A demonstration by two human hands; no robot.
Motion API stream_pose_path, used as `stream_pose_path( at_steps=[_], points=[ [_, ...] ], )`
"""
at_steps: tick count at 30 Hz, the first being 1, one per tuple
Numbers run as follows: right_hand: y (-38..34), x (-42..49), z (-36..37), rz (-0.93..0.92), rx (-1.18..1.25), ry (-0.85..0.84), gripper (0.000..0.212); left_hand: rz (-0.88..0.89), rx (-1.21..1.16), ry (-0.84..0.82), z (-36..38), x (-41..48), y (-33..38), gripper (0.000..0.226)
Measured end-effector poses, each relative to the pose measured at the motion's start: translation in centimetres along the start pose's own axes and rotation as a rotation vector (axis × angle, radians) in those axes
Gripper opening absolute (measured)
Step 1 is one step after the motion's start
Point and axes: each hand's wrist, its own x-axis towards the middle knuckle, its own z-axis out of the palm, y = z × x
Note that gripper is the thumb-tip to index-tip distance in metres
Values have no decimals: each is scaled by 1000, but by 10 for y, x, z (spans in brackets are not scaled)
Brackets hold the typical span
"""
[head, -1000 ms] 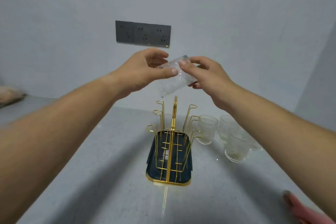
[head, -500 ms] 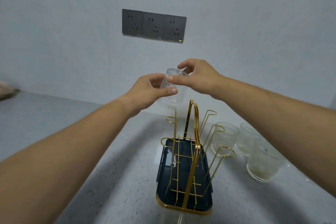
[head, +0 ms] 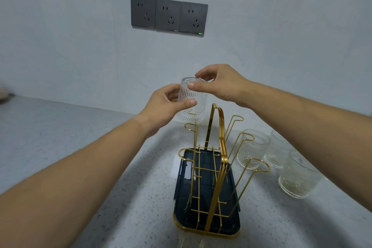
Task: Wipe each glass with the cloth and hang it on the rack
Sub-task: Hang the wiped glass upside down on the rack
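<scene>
A clear ribbed glass (head: 193,110) is held upside down in the air, its mouth just above the far left prong of the gold wire rack (head: 218,147). My left hand (head: 165,104) grips its side with thumb and fingers. My right hand (head: 218,84) pinches its base from above. The rack stands in a dark tray with a gold rim (head: 207,230); no glass hangs on its prongs. Three more ribbed glasses (head: 252,149) (head: 278,151) (head: 298,177) stand upright on the counter to the right of the rack. No cloth is in view.
The grey speckled counter (head: 80,147) runs left to a pale wall. A row of three dark wall sockets (head: 169,15) sits above the hands. A beige object (head: 4,94) lies at the far left edge.
The glass has turned from tilted to fully upside down and come down toward the rack's far left prong. Both hands came down with it, and the camera moved closer to the rack.
</scene>
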Motion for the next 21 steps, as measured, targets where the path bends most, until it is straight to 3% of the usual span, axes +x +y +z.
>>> stream_pose_path(
  at_steps=[9, 21],
  points=[
    [11, 3, 12, 109, -57, -147, 60, -68, -15, -4, 4, -6, -28, 41],
    [15, 13, 16, 285, -123, -306, 37, -113, 12, -17, 9, -14, -56, 42]
  ],
)
